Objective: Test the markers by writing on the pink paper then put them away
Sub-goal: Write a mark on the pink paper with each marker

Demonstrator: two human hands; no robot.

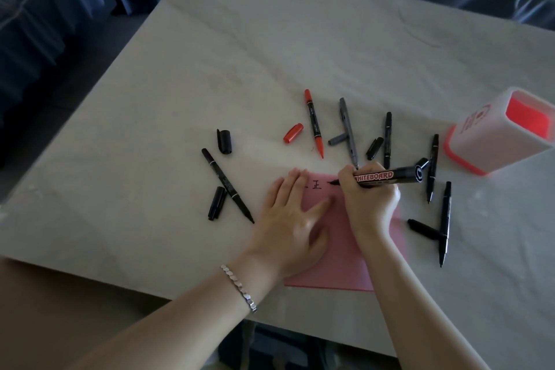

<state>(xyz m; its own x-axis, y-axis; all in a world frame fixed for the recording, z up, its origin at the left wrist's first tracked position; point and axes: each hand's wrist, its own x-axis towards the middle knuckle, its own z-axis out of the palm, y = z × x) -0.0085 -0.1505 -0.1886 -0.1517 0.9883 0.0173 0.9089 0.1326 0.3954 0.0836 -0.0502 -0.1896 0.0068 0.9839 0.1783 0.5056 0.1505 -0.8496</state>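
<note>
At the far edge of the pink paper (339, 252), the right grip (369, 198) grasps a black whiteboard marker (387, 177), tip on the sheet (beside a small written character). The left grip (288, 222) lies flat, fingers straight, pressing the paper's left side. Beyond the paper, uncapped markers (314, 126) and caps (293, 133) litter the counter (240, 54); a white-and-red holder (486, 135) sits well to its right.

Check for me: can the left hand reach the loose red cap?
Probably yes. The left hand lies flat on the pink paper, holding nothing, with only bare table between it and the red cap. Lifting it frees the paper while the right hand writes with the whiteboard marker.
</note>
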